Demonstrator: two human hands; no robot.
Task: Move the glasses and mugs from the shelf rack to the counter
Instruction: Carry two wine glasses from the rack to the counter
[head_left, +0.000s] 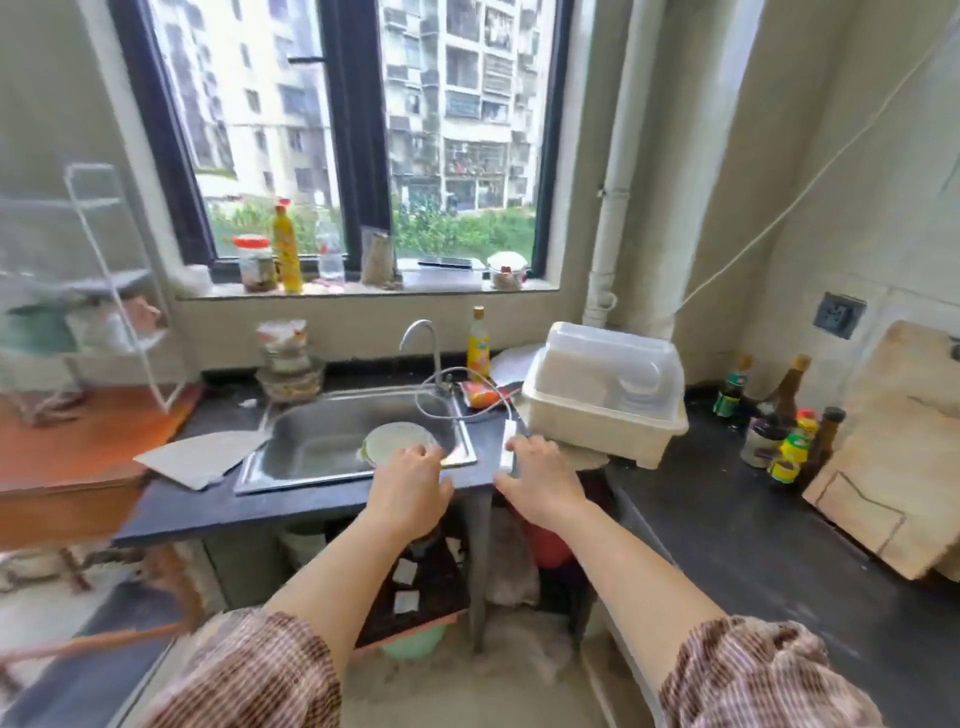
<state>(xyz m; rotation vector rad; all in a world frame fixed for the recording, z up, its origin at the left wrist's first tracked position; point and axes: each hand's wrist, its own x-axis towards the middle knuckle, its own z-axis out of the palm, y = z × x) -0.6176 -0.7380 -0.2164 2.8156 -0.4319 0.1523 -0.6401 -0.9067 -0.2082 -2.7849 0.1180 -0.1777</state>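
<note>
Both my hands empty, fingers loosely spread: left hand (410, 488) over the near rim of the steel sink (311, 441), right hand (540, 480) by a white power strip (506, 452). White plastic dish box (605, 395) sits right. White wire shelf rack (104, 280) stands far left, well apart from my fingers; contents blurred.

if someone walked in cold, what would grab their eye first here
Two bare hands stretched forward over the counter edge: the left hand by the steel sink, the right hand beside a white power strip; both hold nothing. Behind them, a big window fills the wall. The white wire shelf rack stands blurred at far left, and a white lidded dish drainer box stands right of the sink.
</note>
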